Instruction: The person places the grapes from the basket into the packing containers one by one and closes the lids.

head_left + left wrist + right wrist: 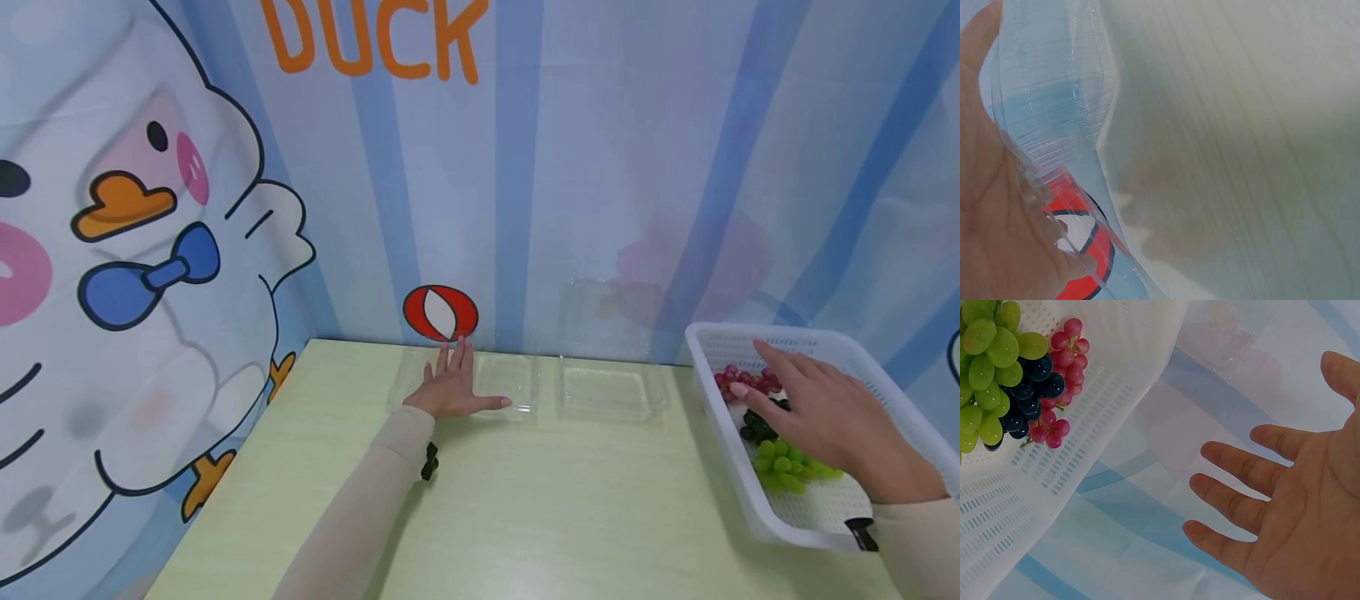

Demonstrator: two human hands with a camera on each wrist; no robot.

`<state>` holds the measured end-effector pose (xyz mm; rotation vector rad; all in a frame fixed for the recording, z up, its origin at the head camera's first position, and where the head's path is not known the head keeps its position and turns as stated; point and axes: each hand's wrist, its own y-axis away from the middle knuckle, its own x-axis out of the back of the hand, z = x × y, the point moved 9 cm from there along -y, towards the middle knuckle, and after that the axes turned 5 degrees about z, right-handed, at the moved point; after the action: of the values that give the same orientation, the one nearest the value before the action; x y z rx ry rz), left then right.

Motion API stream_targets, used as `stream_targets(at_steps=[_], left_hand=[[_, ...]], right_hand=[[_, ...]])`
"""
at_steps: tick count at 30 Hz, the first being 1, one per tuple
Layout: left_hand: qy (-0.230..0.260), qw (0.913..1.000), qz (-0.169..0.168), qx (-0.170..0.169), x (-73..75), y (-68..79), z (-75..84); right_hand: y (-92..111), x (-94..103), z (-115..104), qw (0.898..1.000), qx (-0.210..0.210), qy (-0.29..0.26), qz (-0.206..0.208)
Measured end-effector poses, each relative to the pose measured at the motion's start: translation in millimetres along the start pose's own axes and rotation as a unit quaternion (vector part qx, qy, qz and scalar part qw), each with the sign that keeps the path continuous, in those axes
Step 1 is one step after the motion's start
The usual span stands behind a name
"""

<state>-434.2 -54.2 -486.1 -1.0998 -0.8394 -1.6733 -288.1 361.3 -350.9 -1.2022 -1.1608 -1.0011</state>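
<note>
My left hand (452, 390) has its fingers spread at a clear plastic box (510, 379) near the table's back edge. In the left wrist view the palm (997, 206) lies against the box's clear plastic (1054, 81). Over the white basket (738, 479), my right hand (832, 408) is held with fingers extended and nothing in them. Red grapes (727, 379), black grapes (757, 427) and green grapes (787, 462) lie in the basket. The right wrist view shows that hand (1310, 487) apart from the green grapes (991, 369).
A second clear plastic box (607, 392) stands to the right of the first, its lid (592, 317) raised. The pale table (562, 500) ends at a printed cloth backdrop (585, 167) with a duck picture at the left.
</note>
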Motion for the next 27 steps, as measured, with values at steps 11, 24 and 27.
stream_targets(at_steps=[11,24,27], left_hand=[[-0.003,1.0000,0.002,-0.001,-1.8,-2.1,-1.8],[-0.004,1.0000,-0.005,0.006,-1.0,-2.4,-1.6],[-0.004,0.9999,-0.008,0.008,-0.6,-1.2,-0.9]], right_hand=[[-3.0,-2.8,7.3,1.000,-0.003,-0.003,-0.009],[-9.5,-8.8,17.3,1.000,-0.009,0.001,-0.028],[-10.0,-10.4,19.5,0.999,-0.010,0.002,-0.032]])
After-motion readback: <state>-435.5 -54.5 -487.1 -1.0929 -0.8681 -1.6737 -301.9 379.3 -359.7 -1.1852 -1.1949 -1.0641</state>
